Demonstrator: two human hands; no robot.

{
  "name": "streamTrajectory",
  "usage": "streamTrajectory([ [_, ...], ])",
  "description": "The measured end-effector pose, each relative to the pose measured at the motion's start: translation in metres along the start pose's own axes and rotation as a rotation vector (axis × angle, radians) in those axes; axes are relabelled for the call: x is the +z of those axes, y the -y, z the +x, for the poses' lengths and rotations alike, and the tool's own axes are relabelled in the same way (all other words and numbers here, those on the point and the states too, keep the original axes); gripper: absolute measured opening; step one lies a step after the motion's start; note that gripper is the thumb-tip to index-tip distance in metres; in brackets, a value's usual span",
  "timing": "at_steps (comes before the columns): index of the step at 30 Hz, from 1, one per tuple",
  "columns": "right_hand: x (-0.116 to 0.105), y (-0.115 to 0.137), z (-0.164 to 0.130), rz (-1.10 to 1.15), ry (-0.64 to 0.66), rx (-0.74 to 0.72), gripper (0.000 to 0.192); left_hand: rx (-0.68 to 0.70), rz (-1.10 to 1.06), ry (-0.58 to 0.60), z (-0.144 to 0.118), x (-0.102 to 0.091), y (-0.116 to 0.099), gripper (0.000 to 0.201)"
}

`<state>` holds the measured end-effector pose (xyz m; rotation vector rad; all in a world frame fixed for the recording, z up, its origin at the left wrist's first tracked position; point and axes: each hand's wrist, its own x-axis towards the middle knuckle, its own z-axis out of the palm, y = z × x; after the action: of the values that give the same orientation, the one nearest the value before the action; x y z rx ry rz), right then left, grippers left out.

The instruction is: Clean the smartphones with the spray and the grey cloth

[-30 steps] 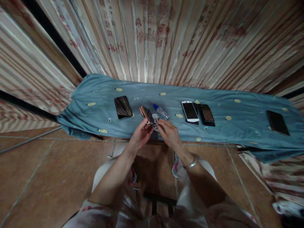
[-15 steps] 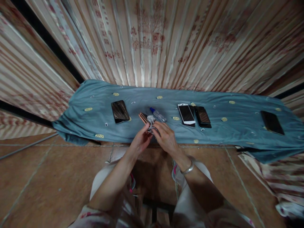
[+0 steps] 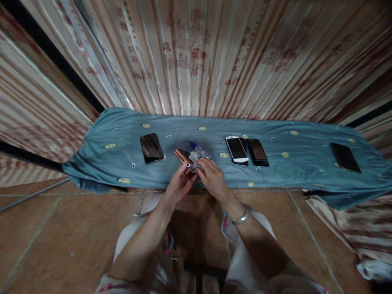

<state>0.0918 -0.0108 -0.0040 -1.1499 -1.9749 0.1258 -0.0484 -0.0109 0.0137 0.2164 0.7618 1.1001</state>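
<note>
A phone (image 3: 183, 156) is gripped by the left hand (image 3: 179, 185) and wiped with a cloth (image 3: 194, 158) pinched in the right hand (image 3: 212, 181); four phones beyond look untouched.

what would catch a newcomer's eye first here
At the middle, the left hand holds a copper-edged phone while the right hand presses a pale cloth to it. They work over a long blue sheet, where four more phones lie, among them a white phone right of centre.
</note>
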Motion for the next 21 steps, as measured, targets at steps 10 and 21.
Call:
streamTrajectory([
  [10,-0.001,-0.003,-0.002,0.008,0.0,-0.054,0.024,-0.008,0.0,-0.011,-0.004,-0.007,-0.008,0.024],
  [21,-0.008,0.011,-0.003,0.079,-0.025,-0.073,0.031,0.049,0.067,-0.041,-0.003,-0.006,0.005,0.013],
])
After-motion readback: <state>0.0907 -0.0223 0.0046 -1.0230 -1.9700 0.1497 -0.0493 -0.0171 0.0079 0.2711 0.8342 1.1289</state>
